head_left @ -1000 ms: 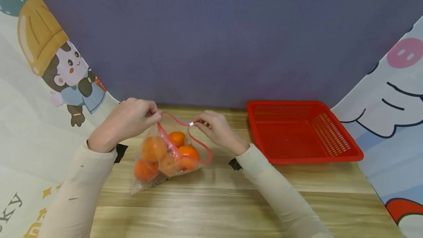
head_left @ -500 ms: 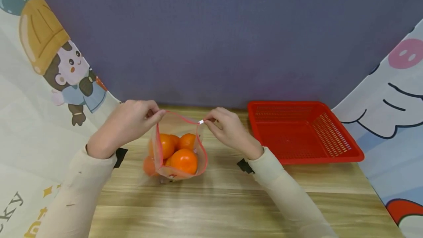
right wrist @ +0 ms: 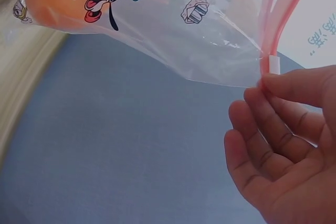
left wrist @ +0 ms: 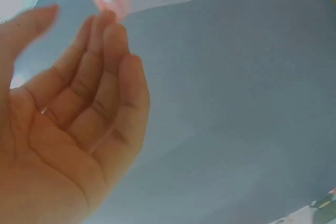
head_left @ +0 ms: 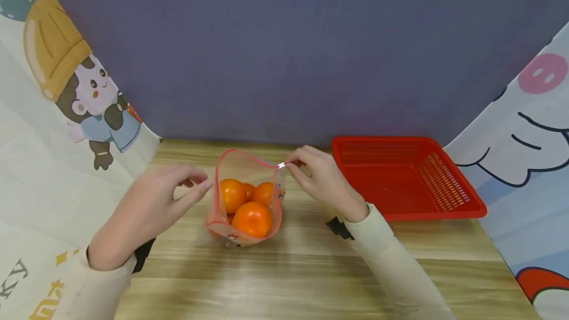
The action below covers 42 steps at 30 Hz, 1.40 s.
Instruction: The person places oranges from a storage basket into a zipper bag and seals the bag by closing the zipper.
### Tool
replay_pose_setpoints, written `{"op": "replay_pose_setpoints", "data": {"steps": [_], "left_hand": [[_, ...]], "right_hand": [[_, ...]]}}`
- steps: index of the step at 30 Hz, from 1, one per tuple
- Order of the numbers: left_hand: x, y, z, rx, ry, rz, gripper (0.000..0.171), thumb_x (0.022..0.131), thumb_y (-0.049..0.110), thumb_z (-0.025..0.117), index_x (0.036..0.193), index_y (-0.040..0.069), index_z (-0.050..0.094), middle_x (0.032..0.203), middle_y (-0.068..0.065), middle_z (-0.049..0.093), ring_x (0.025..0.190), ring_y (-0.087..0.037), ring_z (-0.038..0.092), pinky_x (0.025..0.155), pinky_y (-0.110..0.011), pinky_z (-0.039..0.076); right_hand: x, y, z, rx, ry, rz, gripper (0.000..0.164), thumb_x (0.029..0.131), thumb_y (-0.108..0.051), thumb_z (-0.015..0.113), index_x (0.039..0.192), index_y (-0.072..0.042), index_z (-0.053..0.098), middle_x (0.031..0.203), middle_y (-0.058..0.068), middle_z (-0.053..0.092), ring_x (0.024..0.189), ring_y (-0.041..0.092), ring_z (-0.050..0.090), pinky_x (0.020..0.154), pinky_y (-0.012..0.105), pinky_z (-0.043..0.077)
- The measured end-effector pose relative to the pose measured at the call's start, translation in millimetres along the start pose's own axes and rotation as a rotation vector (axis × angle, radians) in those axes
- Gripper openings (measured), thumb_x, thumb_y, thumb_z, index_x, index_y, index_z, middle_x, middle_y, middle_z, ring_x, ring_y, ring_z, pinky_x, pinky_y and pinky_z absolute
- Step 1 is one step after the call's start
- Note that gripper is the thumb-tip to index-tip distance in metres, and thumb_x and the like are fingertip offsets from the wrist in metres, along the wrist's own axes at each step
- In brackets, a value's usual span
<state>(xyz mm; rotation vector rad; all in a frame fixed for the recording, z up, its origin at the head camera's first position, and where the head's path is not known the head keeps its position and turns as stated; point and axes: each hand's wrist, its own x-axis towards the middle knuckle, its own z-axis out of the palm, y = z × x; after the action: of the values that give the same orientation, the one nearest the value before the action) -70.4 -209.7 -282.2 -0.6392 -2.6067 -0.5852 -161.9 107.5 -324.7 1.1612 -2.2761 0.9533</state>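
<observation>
A clear zip bag with a pink-red rim stands on the table, its mouth spread wide toward the head camera. Several oranges sit inside it. My right hand pinches the bag's upper right corner, beside the white zip slider. In the right wrist view, thumb and forefinger meet at that corner, below the slider, and cartoon prints show on the plastic. Just left of the bag's rim is my left hand, thumb apart from its gently bent fingers, holding nothing.
A red plastic basket with perforated sides stands on the wooden table at the right, behind my right forearm. A grey-blue cloth wall rises at the table's back edge. Printed curtains flank both sides.
My left hand has let go of the bag's left edge and drawn back down and left. My right hand has shifted right with its corner, and the bag's mouth has widened, showing the oranges.
</observation>
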Motion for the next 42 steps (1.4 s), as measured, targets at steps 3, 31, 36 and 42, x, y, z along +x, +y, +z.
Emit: {"op": "replay_pose_setpoints", "data": {"steps": [3, 31, 36, 42], "left_hand": [[-23.0, 7.2, 3.4, -0.005, 0.069, 0.069, 0.021, 0.083, 0.035, 0.081, 0.095, 0.018, 0.076, 0.092, 0.009, 0.071, 0.082, -0.012, 0.066, 0.07, -0.036, 0.053], [-30.9, -1.7, 6.9, -0.025, 0.157, 0.082, 0.018, 0.074, 0.011, 0.083, 0.084, 0.023, 0.074, 0.082, 0.016, 0.069, 0.066, -0.003, 0.059, 0.062, -0.022, 0.045], [-29.1, -14.3, 10.3, -0.053, 0.143, 0.019, 0.018, 0.076, 0.009, 0.083, 0.083, 0.023, 0.074, 0.08, 0.016, 0.069, 0.06, -0.001, 0.058, 0.061, -0.019, 0.043], [-31.7, -32.7, 14.3, -0.094, 0.124, -0.071, 0.017, 0.081, 0.01, 0.08, 0.084, 0.026, 0.074, 0.078, 0.018, 0.068, 0.047, 0.002, 0.044, 0.056, -0.018, 0.039]], "right_hand": [[-0.6, -0.9, -2.1, -0.002, -0.003, 0.006, 0.008, 0.091, -0.006, 0.072, 0.098, -0.009, 0.07, 0.092, -0.001, 0.063, 0.083, 0.009, 0.059, 0.071, 0.025, 0.051], [-11.1, 5.7, -33.6, -0.031, 0.027, 0.109, 0.01, 0.09, -0.004, 0.072, 0.098, -0.009, 0.069, 0.092, -0.003, 0.063, 0.078, 0.01, 0.056, 0.069, 0.031, 0.051], [-19.1, 9.6, -38.7, -0.074, 0.016, 0.163, 0.008, 0.091, -0.007, 0.072, 0.098, -0.01, 0.069, 0.089, -0.004, 0.062, 0.075, 0.01, 0.052, 0.065, 0.032, 0.048], [-29.2, 15.8, -40.3, -0.094, 0.007, 0.218, 0.01, 0.09, -0.008, 0.073, 0.099, -0.011, 0.069, 0.093, -0.003, 0.064, 0.081, 0.012, 0.056, 0.072, 0.035, 0.05]]}}
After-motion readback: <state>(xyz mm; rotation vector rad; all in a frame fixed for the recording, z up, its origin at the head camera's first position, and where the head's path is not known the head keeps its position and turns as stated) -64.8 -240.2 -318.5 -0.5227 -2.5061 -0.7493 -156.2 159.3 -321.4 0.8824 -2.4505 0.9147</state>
